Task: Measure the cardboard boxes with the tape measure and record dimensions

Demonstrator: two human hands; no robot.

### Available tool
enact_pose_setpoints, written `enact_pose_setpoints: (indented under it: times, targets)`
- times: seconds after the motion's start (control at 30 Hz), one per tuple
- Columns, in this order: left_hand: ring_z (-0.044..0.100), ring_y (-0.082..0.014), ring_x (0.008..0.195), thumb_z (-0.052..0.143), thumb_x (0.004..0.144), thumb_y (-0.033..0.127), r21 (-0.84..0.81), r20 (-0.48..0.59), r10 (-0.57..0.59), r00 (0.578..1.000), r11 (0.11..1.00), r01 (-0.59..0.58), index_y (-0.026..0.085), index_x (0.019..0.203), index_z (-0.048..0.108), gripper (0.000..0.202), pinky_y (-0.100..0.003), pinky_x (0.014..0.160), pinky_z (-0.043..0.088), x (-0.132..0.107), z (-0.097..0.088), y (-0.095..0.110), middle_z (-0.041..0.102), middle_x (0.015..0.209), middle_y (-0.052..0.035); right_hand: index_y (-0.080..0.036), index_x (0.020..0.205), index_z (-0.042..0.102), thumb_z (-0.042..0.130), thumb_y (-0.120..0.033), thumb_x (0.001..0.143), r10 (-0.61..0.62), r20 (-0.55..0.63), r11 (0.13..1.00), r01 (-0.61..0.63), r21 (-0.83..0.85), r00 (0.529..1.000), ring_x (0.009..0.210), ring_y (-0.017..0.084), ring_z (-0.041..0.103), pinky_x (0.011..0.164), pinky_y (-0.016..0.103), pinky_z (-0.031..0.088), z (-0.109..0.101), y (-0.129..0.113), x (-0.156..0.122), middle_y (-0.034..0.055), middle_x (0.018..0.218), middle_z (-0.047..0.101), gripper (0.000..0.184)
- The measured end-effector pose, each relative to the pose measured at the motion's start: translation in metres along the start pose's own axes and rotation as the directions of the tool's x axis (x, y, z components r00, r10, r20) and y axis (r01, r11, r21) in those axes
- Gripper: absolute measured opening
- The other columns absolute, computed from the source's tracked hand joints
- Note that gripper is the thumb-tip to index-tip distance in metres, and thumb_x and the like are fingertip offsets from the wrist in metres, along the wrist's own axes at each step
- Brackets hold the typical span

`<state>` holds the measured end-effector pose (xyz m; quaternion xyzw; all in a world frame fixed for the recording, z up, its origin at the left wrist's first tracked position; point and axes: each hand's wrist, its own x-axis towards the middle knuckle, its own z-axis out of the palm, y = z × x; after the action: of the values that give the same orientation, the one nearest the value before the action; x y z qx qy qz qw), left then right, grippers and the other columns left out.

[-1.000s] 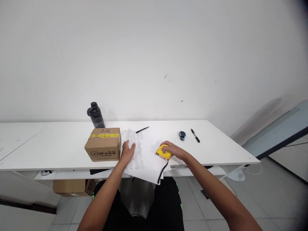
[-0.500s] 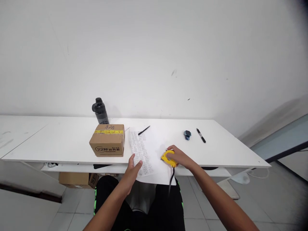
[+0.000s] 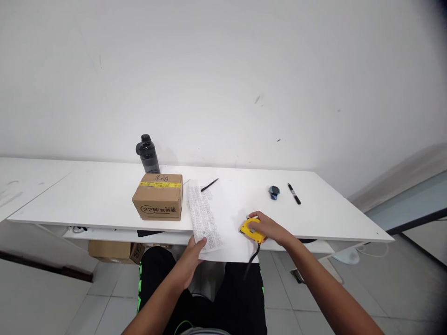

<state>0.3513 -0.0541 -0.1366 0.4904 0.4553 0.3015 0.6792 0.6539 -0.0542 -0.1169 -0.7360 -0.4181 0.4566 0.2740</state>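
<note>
My left hand (image 3: 188, 264) is at the near left edge of a paper sheet (image 3: 206, 218), its thumb on top and its fingers below the edge. Dense dark print covers the left part of the sheet, which overhangs the table's front edge. In my right hand (image 3: 267, 227) is a yellow tape measure (image 3: 252, 231), held over the right side of the paper. A black wrist strap (image 3: 253, 260) dangles from it. A slim black pen (image 3: 209, 184) lies across the paper's far end.
On the white table (image 3: 104, 195), a taped cardboard box (image 3: 159, 197) stands left of the paper, with a dark bottle (image 3: 148, 153) behind it. To the right lie a blue-black watch (image 3: 274, 191) and a black marker (image 3: 294, 193). Another carton (image 3: 111, 251) sits below.
My left thumb and fingers have closed on the paper's edge. My right hand has shifted slightly right with the tape measure. The whole view has tilted a little.
</note>
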Motion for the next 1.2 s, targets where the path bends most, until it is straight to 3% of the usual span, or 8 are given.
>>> enact_pose_setpoints:
  times: [0.3,0.4,0.5,0.6,0.73,0.83,1.1,1.2]
  targets:
    - [0.037,-0.0277,0.14,0.043,0.089,0.059,0.054,-0.097,-0.13,0.987,0.989,0.136,0.025,0.143,0.033,0.064,-0.044,0.108,0.039,0.0,0.001,-0.005,0.036,0.154,-0.0106,-0.022,0.118,0.047,0.062,-0.036,0.076,-0.002,-0.088,1.0,0.0,-0.021,0.996,0.069,0.018,0.061,0.051,0.026,0.049,-0.008,-0.001,-0.01,0.0086,0.1,0.064,0.047]
    - [0.025,-0.0283,0.145,0.052,0.084,0.06,0.208,-0.267,0.065,0.961,0.978,-0.008,0.022,0.149,0.021,0.081,-0.041,0.114,0.032,-0.013,-0.001,-0.009,0.025,0.158,-0.0134,-0.023,0.122,0.044,0.062,-0.038,0.078,-0.12,-0.098,0.992,0.124,0.029,0.988,0.078,0.018,0.063,0.059,0.027,0.053,-0.003,-0.009,-0.023,0.0073,0.106,0.061,0.05]
    - [0.04,-0.0256,0.135,0.05,0.085,0.061,0.311,-0.224,0.273,0.936,0.93,-0.197,0.024,0.145,0.032,0.072,-0.039,0.112,0.033,-0.029,-0.003,0.008,0.041,0.148,-0.0117,-0.025,0.13,0.041,0.063,-0.042,0.08,-0.358,-0.042,0.933,0.359,-0.005,0.933,0.089,0.019,0.064,0.074,0.031,0.056,0.017,-0.037,-0.046,0.0055,0.11,0.06,0.057]
    - [0.061,-0.0193,0.092,0.037,0.088,0.066,0.275,-0.018,0.238,0.971,0.935,-0.224,0.019,0.112,0.06,0.058,-0.033,0.084,0.047,-0.039,-0.016,0.04,0.066,0.103,-0.0094,-0.027,0.135,0.042,0.066,-0.04,0.081,-0.675,0.089,0.724,0.681,-0.114,0.732,0.1,0.021,0.065,0.083,0.034,0.056,0.048,-0.082,-0.073,0.0074,0.121,0.06,0.061]
    - [0.042,-0.0095,0.049,0.049,0.08,0.071,0.136,0.157,0.163,0.974,0.973,-0.185,0.017,0.067,0.052,0.055,-0.023,0.048,0.033,-0.045,-0.049,0.082,0.047,0.054,0.0023,-0.026,0.128,0.052,0.059,-0.029,0.087,-0.915,0.326,0.16,0.956,-0.247,0.238,0.119,0.021,0.058,0.095,0.033,0.051,0.081,-0.138,-0.095,0.0076,0.126,0.062,0.042]
    - [0.04,-0.0073,0.049,0.063,0.075,0.064,0.092,0.188,0.163,0.969,0.979,-0.183,0.018,0.068,0.047,0.049,-0.021,0.047,0.03,-0.051,-0.075,0.103,0.045,0.056,0.0049,-0.025,0.134,0.047,0.056,-0.026,0.09,-0.886,0.458,-0.032,0.975,-0.222,0.075,0.122,0.019,0.057,0.094,0.031,0.052,0.092,-0.159,-0.102,0.0071,0.126,0.063,0.045]
    - [0.053,-0.0113,0.063,0.054,0.079,0.068,0.219,0.351,0.135,0.927,0.95,-0.221,0.016,0.082,0.057,0.052,-0.022,0.056,0.039,-0.057,-0.088,0.118,0.056,0.068,-0.0003,-0.024,0.142,0.037,0.056,-0.028,0.091,-0.845,0.527,-0.083,0.95,-0.3,0.092,0.118,0.021,0.06,0.092,0.032,0.053,0.096,-0.163,-0.115,0.0103,0.134,0.058,0.055]
    - [0.046,-0.0085,0.056,0.066,0.075,0.059,0.197,0.367,0.164,0.916,0.948,-0.249,0.016,0.077,0.057,0.044,-0.022,0.055,0.038,-0.048,-0.093,0.126,0.051,0.063,0.0027,-0.025,0.14,0.04,0.055,-0.029,0.091,-0.848,0.504,-0.035,0.931,-0.363,0.164,0.12,0.022,0.059,0.095,0.034,0.052,0.087,-0.165,-0.115,0.0097,0.135,0.057,0.052]
